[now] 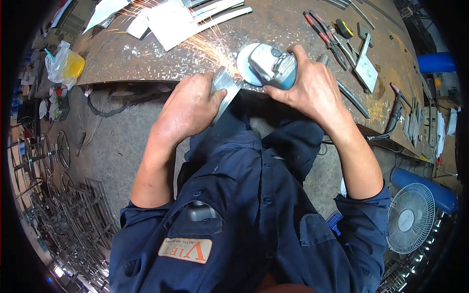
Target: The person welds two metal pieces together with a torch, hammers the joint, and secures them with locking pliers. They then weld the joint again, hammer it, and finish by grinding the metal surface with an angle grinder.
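My right hand (312,80) is wrapped round the body of an angle grinder (279,68), teal and silver. Its pale disc (248,61) meets the end of a flat metal piece near the bench edge. Orange sparks (215,52) fly from there toward the upper left. In my left hand (193,105) the flat metal piece (225,90) is gripped, tilted, its far end at the disc. The fingers of my left hand are partly hidden behind the metal.
The worn steel bench (146,61) carries white sheets (171,22), red-handled pliers (322,31), a tape measure (344,28) and a metal square (365,68). A bag with yellow liquid (68,64) hangs by the left edge. A fan (411,219) stands at lower right.
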Demonstrator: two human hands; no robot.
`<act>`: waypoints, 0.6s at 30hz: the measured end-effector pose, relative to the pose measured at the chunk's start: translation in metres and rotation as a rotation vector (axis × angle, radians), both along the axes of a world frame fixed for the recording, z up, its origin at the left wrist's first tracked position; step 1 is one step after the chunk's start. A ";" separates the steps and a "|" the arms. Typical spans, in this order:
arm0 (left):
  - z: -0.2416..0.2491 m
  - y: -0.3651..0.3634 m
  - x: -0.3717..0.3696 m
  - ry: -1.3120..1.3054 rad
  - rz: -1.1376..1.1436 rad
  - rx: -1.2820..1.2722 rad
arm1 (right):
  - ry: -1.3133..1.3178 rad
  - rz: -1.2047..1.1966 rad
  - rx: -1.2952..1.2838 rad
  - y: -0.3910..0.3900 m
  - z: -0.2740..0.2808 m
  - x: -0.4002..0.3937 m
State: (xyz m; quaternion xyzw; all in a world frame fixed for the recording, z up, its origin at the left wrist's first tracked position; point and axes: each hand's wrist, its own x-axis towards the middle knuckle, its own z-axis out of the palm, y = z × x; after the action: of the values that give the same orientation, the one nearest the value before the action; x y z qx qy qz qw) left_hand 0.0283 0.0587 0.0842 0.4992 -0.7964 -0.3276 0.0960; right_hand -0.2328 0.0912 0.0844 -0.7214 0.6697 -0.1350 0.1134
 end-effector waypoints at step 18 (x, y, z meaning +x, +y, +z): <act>-0.002 -0.005 0.001 -0.020 -0.028 0.014 | -0.004 0.000 0.040 0.010 0.003 0.009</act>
State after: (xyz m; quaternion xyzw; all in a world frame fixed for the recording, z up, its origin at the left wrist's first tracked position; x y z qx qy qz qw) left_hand 0.0298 0.0535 0.0824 0.4920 -0.8018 -0.3295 0.0801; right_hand -0.2242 0.1009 0.0874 -0.7186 0.6723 -0.1228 0.1291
